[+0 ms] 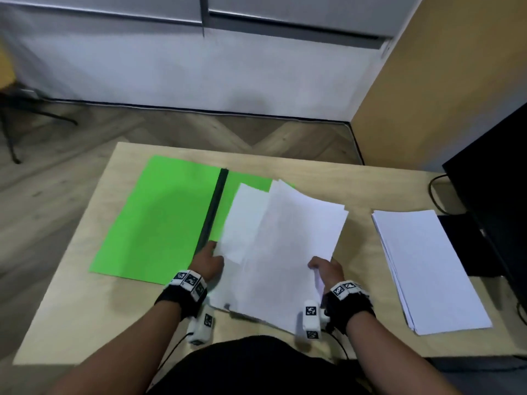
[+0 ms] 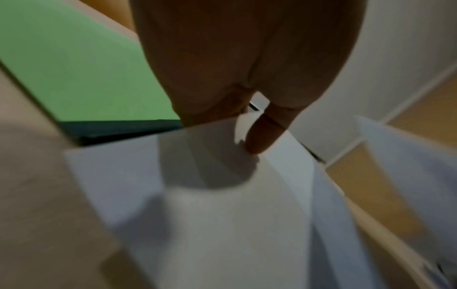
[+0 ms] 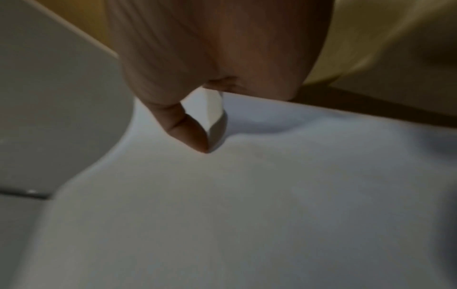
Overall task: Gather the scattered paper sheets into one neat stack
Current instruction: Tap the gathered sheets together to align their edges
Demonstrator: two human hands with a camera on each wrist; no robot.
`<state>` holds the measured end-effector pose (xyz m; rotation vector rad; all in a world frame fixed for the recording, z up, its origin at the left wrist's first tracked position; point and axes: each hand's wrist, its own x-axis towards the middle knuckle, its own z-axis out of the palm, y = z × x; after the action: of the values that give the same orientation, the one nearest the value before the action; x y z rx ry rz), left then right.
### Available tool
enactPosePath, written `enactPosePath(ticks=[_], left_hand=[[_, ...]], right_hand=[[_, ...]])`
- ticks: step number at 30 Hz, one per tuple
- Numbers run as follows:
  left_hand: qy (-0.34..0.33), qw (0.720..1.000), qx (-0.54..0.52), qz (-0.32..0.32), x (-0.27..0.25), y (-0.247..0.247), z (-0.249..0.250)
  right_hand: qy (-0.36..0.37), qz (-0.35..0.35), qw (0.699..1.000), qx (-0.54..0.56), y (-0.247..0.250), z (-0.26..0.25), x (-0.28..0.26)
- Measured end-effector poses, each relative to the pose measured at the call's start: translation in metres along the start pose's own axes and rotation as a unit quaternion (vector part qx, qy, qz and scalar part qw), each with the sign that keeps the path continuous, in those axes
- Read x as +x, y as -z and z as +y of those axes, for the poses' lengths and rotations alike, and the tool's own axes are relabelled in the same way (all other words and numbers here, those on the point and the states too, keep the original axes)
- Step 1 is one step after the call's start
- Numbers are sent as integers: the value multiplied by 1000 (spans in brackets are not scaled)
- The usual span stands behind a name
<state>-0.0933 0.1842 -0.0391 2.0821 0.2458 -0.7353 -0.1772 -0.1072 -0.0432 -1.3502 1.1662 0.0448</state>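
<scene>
I see the pale wooden surface (image 1: 94, 303) filling the near half of the head view, with wood flooring and a grey wall beyond its far edge. On its left half lies a large bright green sheet (image 1: 154, 218), crossed by a thin black strip (image 1: 212, 212) that runs from far to near. At the right edge stands a black monitor (image 1: 496, 195), with a black base beside it.

Near that monitor a tidy stack of white paper (image 1: 427, 269) rests flat, well apart from the loose sheets.

In the middle are the loose white sheets (image 1: 285, 246), fanned and overlapping, their far corners lying over the green sheet. The topmost ones are lifted and bowed.

My left hand (image 1: 206, 262) is at the left edge of these sheets, just beside the near end of the black strip. In the left wrist view its thumb (image 2: 259, 136) presses down on top of a sheet; the fingers go under the edge, so they are clamped on the paper.

My right hand (image 1: 328, 269) is at the near right edge of the bundle. In the right wrist view its thumb (image 3: 190, 131) pinches the curled paper against the fingers behind.
</scene>
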Motion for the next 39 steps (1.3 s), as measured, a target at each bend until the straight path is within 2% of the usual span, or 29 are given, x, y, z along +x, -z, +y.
enactPosePath(ticks=[2,6,8,11,14,16,19,21,24,26,28,31,36,39], left_hand=[[-3,1000,22,-21,-7,-9,-6],[0,999,39,3,-13,-23,1],[-11,997,74,-3,-10,-23,7],[12,997,74,-11,-10,-28,21],[-65,988,137,-4,-14,-39,35],[-127,982,136,-19,-19,-49,53],[-212,972,77,-70,-24,-58,82],[-247,963,34,-98,-31,-65,105],[-227,961,-75,-135,-45,-86,143],[-209,954,-142,-160,-53,-109,166],[-209,951,-167,-156,-60,-134,185],[-163,955,-199,-144,-60,-167,202],[-136,974,-86,-161,-38,-230,209],[-132,969,-45,-202,-53,-264,225]], right_hand=[[5,4,999,-43,-11,-6,-14],[55,8,979,-198,-18,-7,-27],[77,-18,974,-214,-19,-5,-28],[87,-38,962,-258,-15,0,-29],[87,-28,969,-231,-1,1,-32],[90,2,978,-187,14,5,-31],[91,42,993,-54,42,9,-23],[80,21,995,48,61,5,-17],[42,-41,983,173,89,-8,-8],[42,-72,980,181,109,-19,-3],[67,-79,981,164,131,-29,4],[124,-21,985,122,170,-46,18],[186,95,977,42,236,-68,50],[211,137,968,-14,271,-80,64]])
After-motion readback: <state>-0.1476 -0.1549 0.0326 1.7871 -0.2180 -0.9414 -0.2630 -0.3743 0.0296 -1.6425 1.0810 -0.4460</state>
